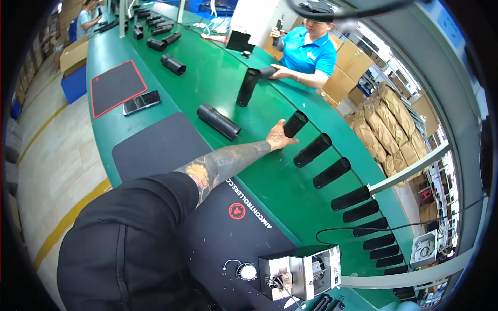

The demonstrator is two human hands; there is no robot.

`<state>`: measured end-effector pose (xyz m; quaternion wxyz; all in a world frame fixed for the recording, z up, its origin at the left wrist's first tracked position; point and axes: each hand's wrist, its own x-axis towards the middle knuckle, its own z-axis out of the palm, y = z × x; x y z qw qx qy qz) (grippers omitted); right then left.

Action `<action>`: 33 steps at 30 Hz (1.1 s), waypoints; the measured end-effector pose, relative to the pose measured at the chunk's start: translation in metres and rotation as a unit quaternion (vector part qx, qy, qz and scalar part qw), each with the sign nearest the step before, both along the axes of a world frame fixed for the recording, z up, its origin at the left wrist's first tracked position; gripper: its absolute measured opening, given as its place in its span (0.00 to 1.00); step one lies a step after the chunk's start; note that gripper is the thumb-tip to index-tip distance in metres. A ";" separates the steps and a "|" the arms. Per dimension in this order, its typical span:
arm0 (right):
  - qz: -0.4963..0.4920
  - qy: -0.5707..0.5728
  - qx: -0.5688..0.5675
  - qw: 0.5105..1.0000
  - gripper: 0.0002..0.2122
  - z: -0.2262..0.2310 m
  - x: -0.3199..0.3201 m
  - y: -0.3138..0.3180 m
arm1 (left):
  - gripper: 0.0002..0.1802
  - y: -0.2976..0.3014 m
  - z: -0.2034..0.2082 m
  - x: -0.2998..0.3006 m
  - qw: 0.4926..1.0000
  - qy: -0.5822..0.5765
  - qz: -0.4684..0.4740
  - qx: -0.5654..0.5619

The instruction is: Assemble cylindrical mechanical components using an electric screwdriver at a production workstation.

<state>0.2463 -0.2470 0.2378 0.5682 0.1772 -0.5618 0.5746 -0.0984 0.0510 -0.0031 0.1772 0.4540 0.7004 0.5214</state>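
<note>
My left hand reaches across the green table, its thumb and fingers closed around the lower part of an upright black tube. A perforated-looking end faces up on that tube. Beside it, a row of similar black tubes stands along the table, curving toward the lower right. Another black tube stands farther off, by the co-worker. Nearer to my forearm, a ribbed black cylinder lies on its side. My right hand does not show.
Across the table, a co-worker in blue handles black cylinders. A metal device with a cable stands on a dark mat, near a small round part. A phone overlaps a red-edged mat. Cartons are stacked behind.
</note>
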 end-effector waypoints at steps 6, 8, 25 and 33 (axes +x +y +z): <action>0.003 0.011 -0.003 1.000 0.12 0.003 0.013 0.011 | 0.37 -0.017 0.000 0.019 0.993 -0.079 0.026 0.086; -0.002 0.013 -0.005 1.000 0.12 0.001 0.017 0.014 | 0.36 -0.051 0.009 0.047 0.990 -0.091 -0.050 0.100; -0.069 0.117 -0.017 0.991 0.13 0.015 0.023 -0.069 | 0.26 -0.269 0.014 0.078 0.962 -0.149 -0.169 0.152; -0.050 0.069 0.227 0.970 0.16 0.010 -0.020 -0.120 | 0.37 -0.299 0.003 0.055 0.970 -0.063 -0.205 0.111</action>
